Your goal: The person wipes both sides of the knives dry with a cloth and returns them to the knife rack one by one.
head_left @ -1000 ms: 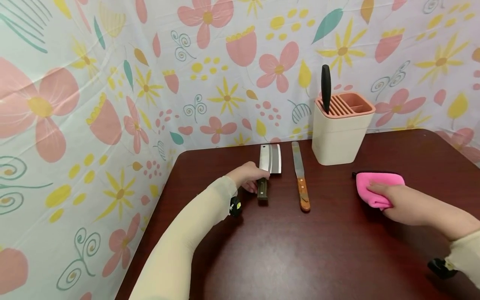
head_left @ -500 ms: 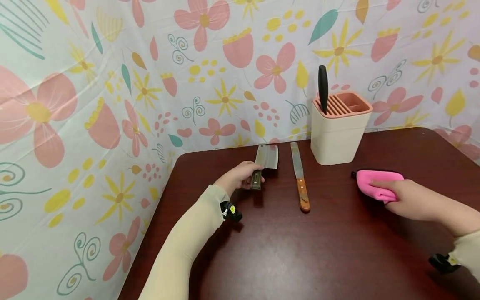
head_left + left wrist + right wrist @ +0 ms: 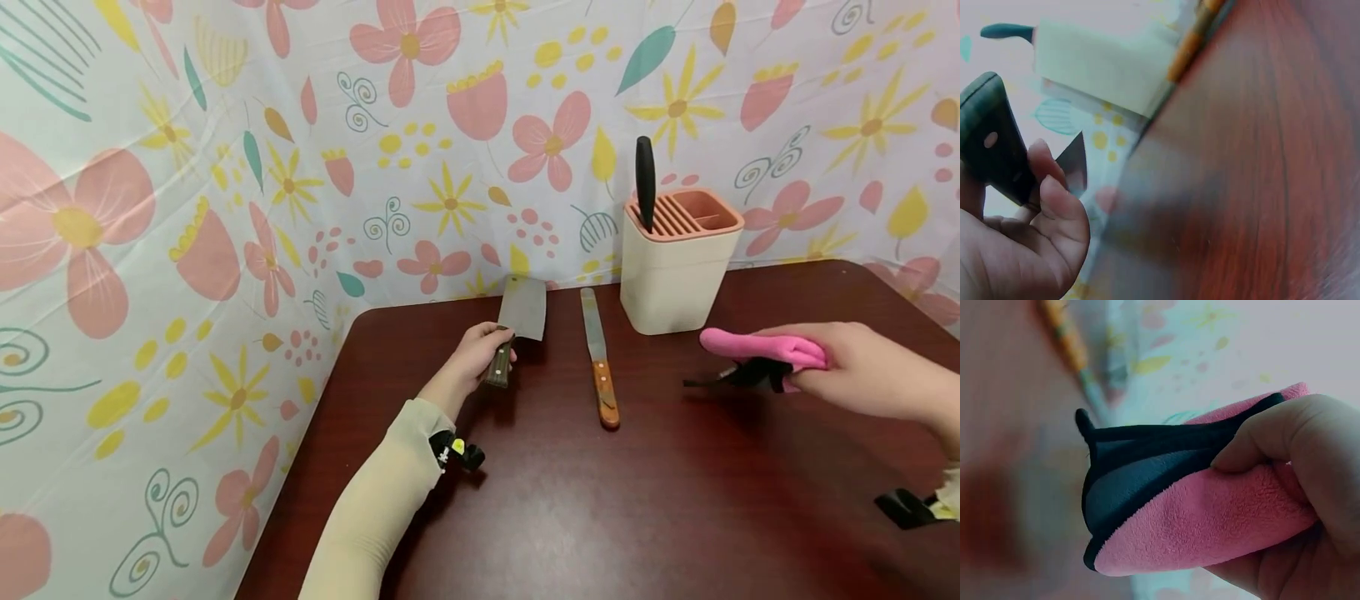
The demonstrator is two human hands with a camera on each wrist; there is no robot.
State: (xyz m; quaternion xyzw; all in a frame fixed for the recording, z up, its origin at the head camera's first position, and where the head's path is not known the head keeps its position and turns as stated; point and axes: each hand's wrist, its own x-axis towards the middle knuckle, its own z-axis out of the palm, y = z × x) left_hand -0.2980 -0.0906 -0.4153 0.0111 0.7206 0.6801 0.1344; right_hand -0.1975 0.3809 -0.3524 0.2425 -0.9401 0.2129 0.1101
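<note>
My left hand [image 3: 478,354] grips a cleaver [image 3: 523,308] by its dark riveted handle, thumb on top near the blade. The blade points away toward the wall, and a shadow lies under the handle. In the left wrist view, fingers curl about the handle [image 3: 994,140], and only a corner of the blade shows. At the right, my right hand [image 3: 870,367] holds a folded pink cloth [image 3: 750,346] with black edging, raised above the table. The right wrist view shows the thumb pressing on the fluffy cloth [image 3: 1197,519], its dark inner side visible in the fold.
Between the hands lies a palette knife [image 3: 604,387] with a wooden handle. Behind it stands a cream knife holder [image 3: 667,283] with a pink slotted top and a black-handled utensil [image 3: 645,183] in it. A flowered curtain [image 3: 450,125] borders the dark red table [image 3: 600,517].
My left hand has lifted the cleaver off the table and shifted it left, turning the blade. The right hand has raised the pink cloth and tilted it, so its black side now shows.
</note>
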